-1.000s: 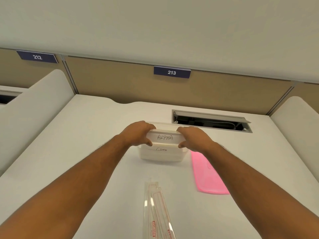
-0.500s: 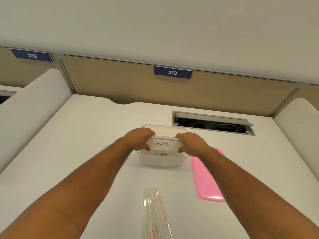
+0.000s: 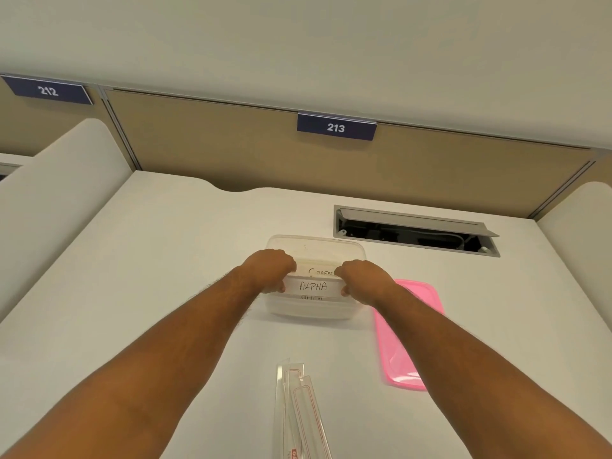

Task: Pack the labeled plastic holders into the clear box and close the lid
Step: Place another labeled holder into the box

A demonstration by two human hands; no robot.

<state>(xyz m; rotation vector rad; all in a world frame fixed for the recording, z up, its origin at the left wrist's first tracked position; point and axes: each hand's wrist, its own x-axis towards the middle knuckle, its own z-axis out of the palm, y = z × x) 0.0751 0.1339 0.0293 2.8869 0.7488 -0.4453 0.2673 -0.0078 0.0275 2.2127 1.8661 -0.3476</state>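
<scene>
Lower than a second ago, the holder marked ALPHA now sits inside the clear box, pinched at its ends by the left hand and right hand. Beside the box lies the pink lid; nearer, loose clear holders. Another label shows behind ALPHA.
</scene>
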